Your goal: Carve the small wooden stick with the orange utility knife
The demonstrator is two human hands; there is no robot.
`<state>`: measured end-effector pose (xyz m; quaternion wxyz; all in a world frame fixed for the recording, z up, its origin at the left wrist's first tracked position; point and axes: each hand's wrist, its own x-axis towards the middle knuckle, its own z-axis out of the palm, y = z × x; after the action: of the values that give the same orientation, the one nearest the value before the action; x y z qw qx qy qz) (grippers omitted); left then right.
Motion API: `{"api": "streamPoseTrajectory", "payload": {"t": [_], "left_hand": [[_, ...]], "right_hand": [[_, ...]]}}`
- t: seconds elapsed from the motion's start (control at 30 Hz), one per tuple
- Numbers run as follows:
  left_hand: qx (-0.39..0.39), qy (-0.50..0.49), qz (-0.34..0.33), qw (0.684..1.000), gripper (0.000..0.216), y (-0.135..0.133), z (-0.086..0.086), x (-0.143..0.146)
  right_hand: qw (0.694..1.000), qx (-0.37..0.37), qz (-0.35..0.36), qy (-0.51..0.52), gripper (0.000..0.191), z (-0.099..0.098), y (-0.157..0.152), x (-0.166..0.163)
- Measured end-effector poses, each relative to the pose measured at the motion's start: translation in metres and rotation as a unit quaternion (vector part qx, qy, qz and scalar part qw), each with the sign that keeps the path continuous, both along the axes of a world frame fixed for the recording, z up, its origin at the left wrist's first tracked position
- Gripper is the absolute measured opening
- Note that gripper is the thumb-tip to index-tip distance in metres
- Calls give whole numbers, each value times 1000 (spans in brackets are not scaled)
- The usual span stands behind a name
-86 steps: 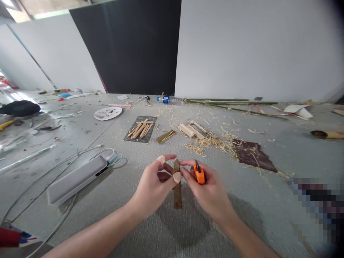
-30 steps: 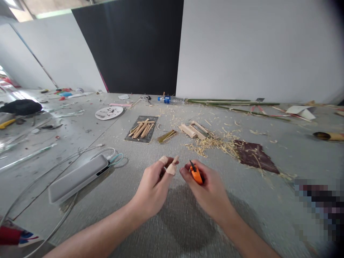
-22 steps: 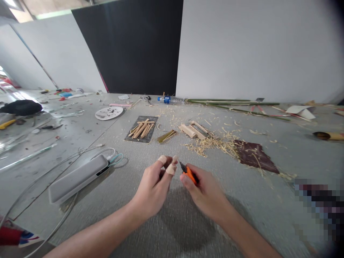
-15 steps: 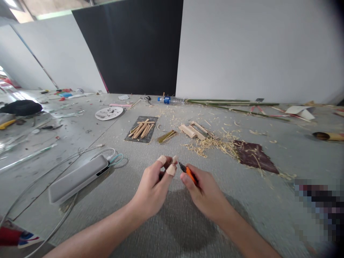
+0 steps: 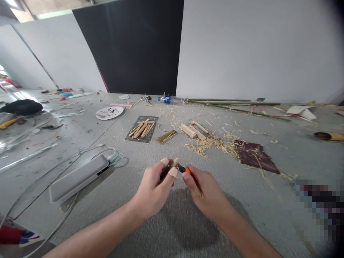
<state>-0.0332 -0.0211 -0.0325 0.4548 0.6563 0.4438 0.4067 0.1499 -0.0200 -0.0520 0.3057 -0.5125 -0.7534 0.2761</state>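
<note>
My right hand (image 5: 205,184) is wrapped round a small craft knife (image 5: 189,172) with an orange handle and a dark tip. That tip points left and meets the fingertips of my left hand (image 5: 157,184). Pale tape covers several fingertips of the left hand, which are pinched together. What they hold, if anything, is too small and hidden to name. Both hands are above the grey table (image 5: 129,172). Beyond them lie split bamboo pieces (image 5: 167,136), pale bamboo blocks (image 5: 195,130) and a heap of curled shavings (image 5: 215,146).
Several thin wooden sticks (image 5: 142,129) lie on a dark mat (image 5: 129,137). A power bank (image 5: 79,177) with cables is at left. Farther back are a white plate (image 5: 109,113), a plastic bottle (image 5: 172,100) and long green bamboo strips (image 5: 223,102). Brown sandpaper (image 5: 255,156) lies right.
The knife tip has closed the small gap and is now at my left fingertips. My left hand has shifted slightly right, its fingers bunched a little differently.
</note>
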Motion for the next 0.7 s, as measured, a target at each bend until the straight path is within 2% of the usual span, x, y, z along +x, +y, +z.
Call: {"api": "streamPoseTrajectory", "payload": {"t": [0.17, 0.3, 0.53, 0.7], "left_hand": [[67, 36, -5, 997, 39, 0, -1, -1], [92, 68, 13, 993, 41, 0, -3, -1], [79, 62, 25, 995, 42, 0, -3, -1], [60, 78, 25, 995, 40, -7, -5, 4]], "right_hand": [[998, 27, -26, -56, 51, 5, -4, 0], [991, 62, -52, -106, 54, 9, -4, -3], [973, 110, -89, -180, 62, 10, -7, -9], [955, 69, -145, -251, 66, 5, 0, -4]]}}
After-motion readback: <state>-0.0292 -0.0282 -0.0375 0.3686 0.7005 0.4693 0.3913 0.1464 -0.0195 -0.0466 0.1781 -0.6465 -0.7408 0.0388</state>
